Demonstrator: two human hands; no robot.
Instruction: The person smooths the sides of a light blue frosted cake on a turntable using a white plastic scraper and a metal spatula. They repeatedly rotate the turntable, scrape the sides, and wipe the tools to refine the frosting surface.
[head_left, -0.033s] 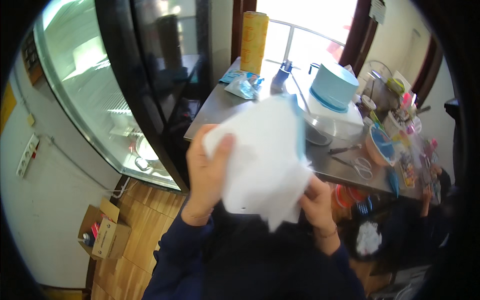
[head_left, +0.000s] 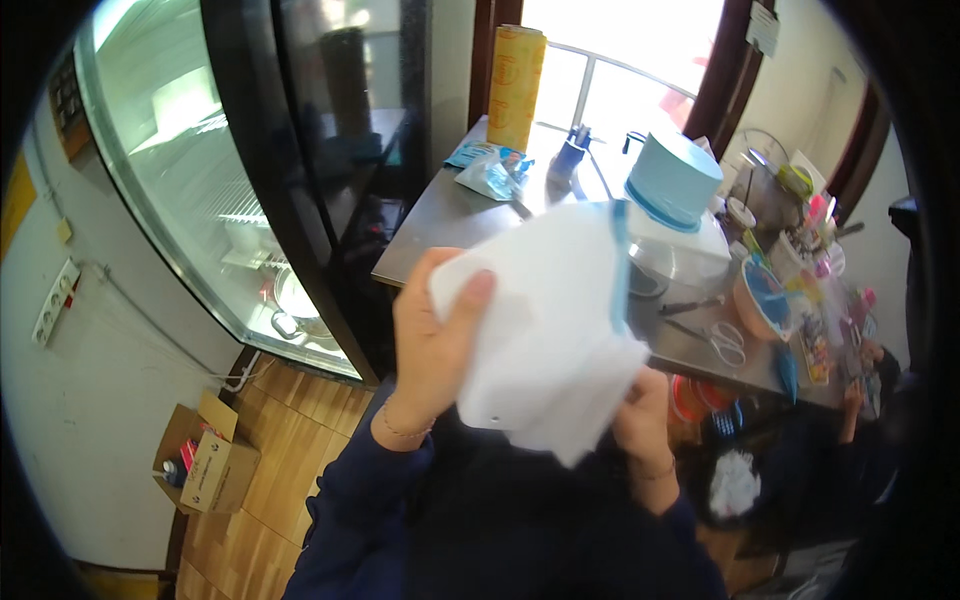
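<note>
My left hand (head_left: 432, 345) is closed on a flat white scraper (head_left: 535, 285), its thumb lying across the front face. A light blue smear runs down the scraper's right edge, and a small hole shows near its lower corner. My right hand (head_left: 645, 420) grips a crumpled white paper towel (head_left: 580, 400) against the scraper's lower right part; some of its fingers are hidden behind the paper. Beyond the scraper, a smooth light blue cake (head_left: 675, 178) stands on a white base on the steel table (head_left: 425, 240).
A yellow roll (head_left: 516, 90) stands at the back. Scissors (head_left: 725, 343), a bowl of blue cream (head_left: 765, 295) and a blue piping bag (head_left: 786, 370) lie to the right. A lit glass-door fridge (head_left: 240, 200) is left, with a cardboard box (head_left: 215, 470) on the floor. Another person's hand (head_left: 853, 395) shows far right.
The scraper and my left hand have shifted slightly right in the picture. The paper towel now bunches a little lower and farther right along the scraper.
</note>
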